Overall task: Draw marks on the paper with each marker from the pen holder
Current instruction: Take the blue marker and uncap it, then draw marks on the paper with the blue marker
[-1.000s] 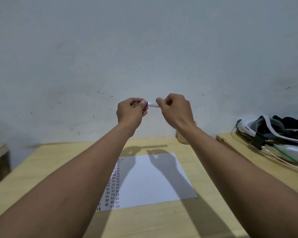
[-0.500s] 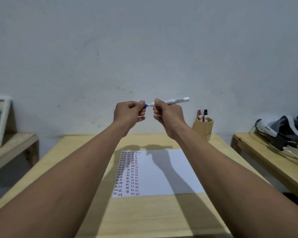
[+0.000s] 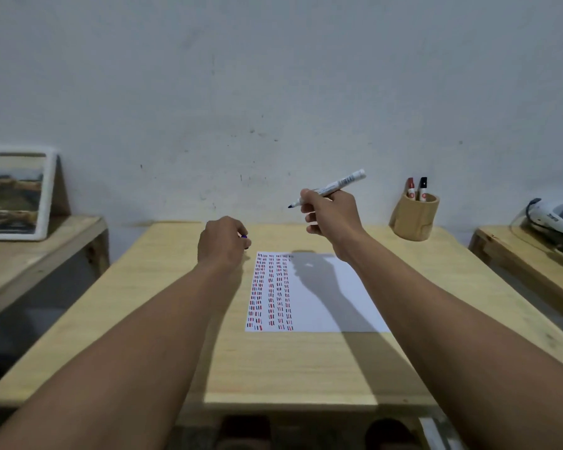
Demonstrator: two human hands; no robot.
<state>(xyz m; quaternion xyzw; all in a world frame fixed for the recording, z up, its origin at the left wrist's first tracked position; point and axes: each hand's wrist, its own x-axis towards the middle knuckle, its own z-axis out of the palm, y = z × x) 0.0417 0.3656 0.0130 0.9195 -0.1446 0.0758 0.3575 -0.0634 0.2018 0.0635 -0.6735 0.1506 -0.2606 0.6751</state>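
Observation:
My right hand (image 3: 330, 211) grips an uncapped white marker (image 3: 337, 184) with a blue tip, held in the air above the far edge of the paper (image 3: 332, 297), tip pointing left. My left hand (image 3: 223, 240) is closed around the blue cap (image 3: 243, 237), low over the table just left of the paper's far corner. The white paper lies in the middle of the wooden table (image 3: 286, 362) and carries columns of short red, blue and black marks along its left side. A wooden pen holder (image 3: 415, 219) at the far right of the table holds a red marker (image 3: 410, 188) and a black marker (image 3: 422, 188).
A framed picture (image 3: 15, 193) leans against the wall on a low wooden bench (image 3: 36, 254) at the left. Another wooden table (image 3: 530, 264) at the right carries a white and black headset (image 3: 556, 219). A plain wall stands close behind the table.
The hands have pulled apart: the cap came off the marker and went down to the left in my left hand. My right hand turned the marker tip left. The view tilted down.

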